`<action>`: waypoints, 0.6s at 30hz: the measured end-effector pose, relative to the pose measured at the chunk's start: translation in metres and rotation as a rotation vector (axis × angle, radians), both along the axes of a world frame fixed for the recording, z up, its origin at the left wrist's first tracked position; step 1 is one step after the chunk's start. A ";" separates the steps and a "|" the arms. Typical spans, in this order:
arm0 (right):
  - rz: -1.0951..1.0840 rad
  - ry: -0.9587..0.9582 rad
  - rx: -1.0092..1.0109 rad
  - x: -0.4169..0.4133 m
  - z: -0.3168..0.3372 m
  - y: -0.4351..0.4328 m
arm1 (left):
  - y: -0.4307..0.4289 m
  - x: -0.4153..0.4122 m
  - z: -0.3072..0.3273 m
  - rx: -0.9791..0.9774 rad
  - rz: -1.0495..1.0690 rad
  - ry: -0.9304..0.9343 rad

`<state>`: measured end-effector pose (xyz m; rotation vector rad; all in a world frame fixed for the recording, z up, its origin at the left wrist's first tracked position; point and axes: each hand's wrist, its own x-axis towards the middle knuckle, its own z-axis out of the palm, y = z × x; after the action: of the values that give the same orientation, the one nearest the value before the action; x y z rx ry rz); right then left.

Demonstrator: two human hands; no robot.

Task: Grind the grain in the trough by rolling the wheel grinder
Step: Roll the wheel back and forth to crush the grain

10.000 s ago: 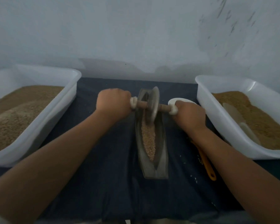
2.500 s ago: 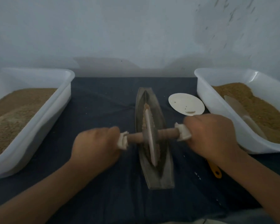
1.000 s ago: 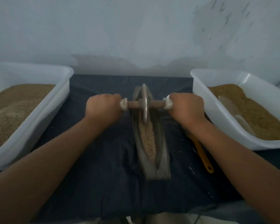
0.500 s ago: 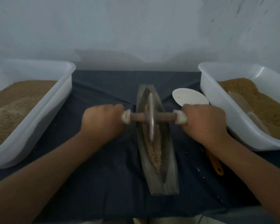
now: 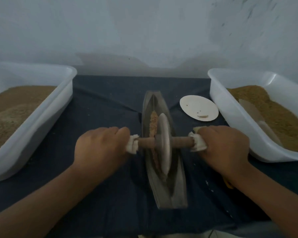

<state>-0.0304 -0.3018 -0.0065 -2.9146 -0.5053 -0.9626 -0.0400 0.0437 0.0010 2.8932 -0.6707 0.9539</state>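
One wheel grinder (image 5: 163, 143) stands on edge in the trough (image 5: 177, 191), somewhat nearer the trough's near end than its far end. The trough lies at the middle of the dark cloth (image 5: 101, 194), its long axis running from the near edge toward the far edge. Grain (image 5: 153, 121) lies in a narrow line along the groove, visible ahead of the wheel and at its left face.

The wooden axle (image 5: 145, 142) passes through the wheel, crosswise to the trough. The left hand (image 5: 100, 148) grips one end and the right hand (image 5: 224, 146) the other. Each hand's fingers are curled close together round a white rag wrap (image 5: 132, 146).

For the stroke in hand:
- Load both ends equally and hold the axle level. A tilted wheel would probably ride up the trough wall and throw grain onto the cloth.
- Push along the trough's axis only. Nothing pins the trough, so a sideways force may shift it.
- Roll through to the far end, where unground grain appears to lie.

A white plate (image 5: 199, 108) lies between the trough and the right tub (image 5: 230, 109). The left tub (image 5: 41, 117) sits at the cloth's left edge. Both tubs hold brown granular material.
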 end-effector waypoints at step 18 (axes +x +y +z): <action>0.037 0.229 -0.011 0.007 0.031 0.005 | -0.004 0.006 0.013 0.035 0.097 0.171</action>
<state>-0.0231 -0.2966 0.0249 -2.9609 -0.5486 -0.6126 -0.0345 0.0393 0.0141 3.0176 -0.5448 0.6974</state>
